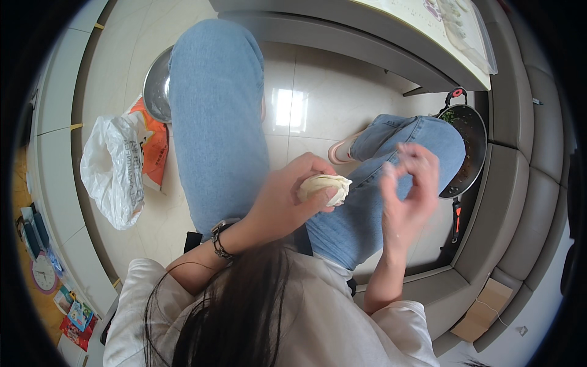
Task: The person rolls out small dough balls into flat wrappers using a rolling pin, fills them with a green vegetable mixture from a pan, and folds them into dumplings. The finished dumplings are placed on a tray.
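My left hand (293, 197) holds a pale dough dumpling (323, 188) above my lap, with the thumb over its near side and the fingers behind it. The dumpling's right edge looks pleated or uneven. To the right of it, my right hand (410, 188) is raised over my right thigh, blurred, its thumb and fingers apart and nothing between them. A dark wok (474, 142) with chopped green filling lies beyond my right knee, partly hidden by it. Several dumplings (454, 27) lie on a tray at the table's far right.
A light-topped table (412, 23) stands in front. On the floor at left are a metal bowl (156, 87), partly behind my knee, an orange-and-white packet (156, 151) and a white plastic bag (110, 174). A grey sofa (504, 183) curves along the right, with cardboard (484, 309) on it.
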Motion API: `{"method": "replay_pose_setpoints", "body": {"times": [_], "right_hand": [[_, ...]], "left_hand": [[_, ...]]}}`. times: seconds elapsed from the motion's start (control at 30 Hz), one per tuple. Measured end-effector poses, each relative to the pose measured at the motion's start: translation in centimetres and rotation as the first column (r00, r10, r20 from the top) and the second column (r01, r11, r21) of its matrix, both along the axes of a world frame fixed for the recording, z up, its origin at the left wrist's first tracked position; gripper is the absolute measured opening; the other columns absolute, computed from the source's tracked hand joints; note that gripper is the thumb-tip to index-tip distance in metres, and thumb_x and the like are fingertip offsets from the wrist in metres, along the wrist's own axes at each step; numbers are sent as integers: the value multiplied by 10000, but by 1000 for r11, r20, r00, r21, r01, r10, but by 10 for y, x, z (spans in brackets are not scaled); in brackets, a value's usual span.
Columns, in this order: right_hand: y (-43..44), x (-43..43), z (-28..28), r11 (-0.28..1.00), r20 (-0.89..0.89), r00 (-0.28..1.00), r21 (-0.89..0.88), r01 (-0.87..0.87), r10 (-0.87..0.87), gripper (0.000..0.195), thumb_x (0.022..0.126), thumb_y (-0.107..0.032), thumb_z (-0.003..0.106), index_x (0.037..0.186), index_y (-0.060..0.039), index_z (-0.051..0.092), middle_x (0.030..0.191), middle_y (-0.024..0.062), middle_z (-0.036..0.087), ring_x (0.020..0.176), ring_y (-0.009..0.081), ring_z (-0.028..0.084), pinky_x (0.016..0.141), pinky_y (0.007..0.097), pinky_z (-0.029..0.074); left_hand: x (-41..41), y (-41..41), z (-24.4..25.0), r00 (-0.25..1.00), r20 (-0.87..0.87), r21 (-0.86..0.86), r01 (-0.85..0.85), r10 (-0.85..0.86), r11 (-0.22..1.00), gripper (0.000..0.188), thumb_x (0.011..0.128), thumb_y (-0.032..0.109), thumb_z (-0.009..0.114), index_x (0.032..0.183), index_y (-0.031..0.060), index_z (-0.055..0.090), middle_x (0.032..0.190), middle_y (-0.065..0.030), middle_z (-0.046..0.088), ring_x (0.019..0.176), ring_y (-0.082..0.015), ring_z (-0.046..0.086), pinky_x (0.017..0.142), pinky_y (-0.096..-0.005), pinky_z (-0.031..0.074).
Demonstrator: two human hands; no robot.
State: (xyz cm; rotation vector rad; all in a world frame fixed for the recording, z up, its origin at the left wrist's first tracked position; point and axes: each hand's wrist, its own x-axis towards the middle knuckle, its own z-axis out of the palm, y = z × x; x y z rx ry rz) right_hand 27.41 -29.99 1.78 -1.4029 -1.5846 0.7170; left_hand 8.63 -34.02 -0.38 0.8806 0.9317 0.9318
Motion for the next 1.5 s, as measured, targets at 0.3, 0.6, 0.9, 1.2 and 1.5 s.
{"method": "replay_pose_setpoints", "body": {"times": [0.3,0.6,0.9,1.2,1.5], "right_hand": [[-12,-13,-8,920,-323,930,-282,-272,176,127,778,69,690,886,4,682,885,66,624,800,126,557,720,235,448],[-12,-11,-6,913,-339,897,-190,-361,284,123,755,79,709,840,-3,671,864,54,588,784,115,532,696,238,435],[-11,-12,-4,897,-297,930,-316,-310,217,183,734,50,744,898,1,680,886,48,573,763,104,527,655,230,431],[-18,-18,-12,984,144,973,-13,-178,178,96,747,32,727,823,11,672,826,103,599,725,180,572,603,277,468],[-20,-10,-5,861,-432,901,-444,-247,36,80,769,43,730,840,19,700,859,52,635,772,106,556,654,228,434]], "left_hand": [[1,3,5,984,115,-169,-115,136,979,192,926,98,598,1055,-21,520,996,-98,593,899,-135,621,726,-270,607],[-4,2,1,999,47,-66,-23,27,998,184,938,26,564,1099,-39,503,1031,-116,584,978,-187,622,780,-338,613],[1,-5,-10,992,-112,108,-41,53,993,208,911,119,601,1066,6,520,925,-114,649,851,-158,673,714,-280,525],[7,-4,0,997,-4,-61,-81,81,995,242,937,113,576,1109,4,445,951,-146,661,823,-168,681,696,-275,545],[6,-5,-8,993,-72,-72,-96,91,993,220,937,128,583,1090,15,472,904,-125,656,786,-160,678,674,-271,532]]}}
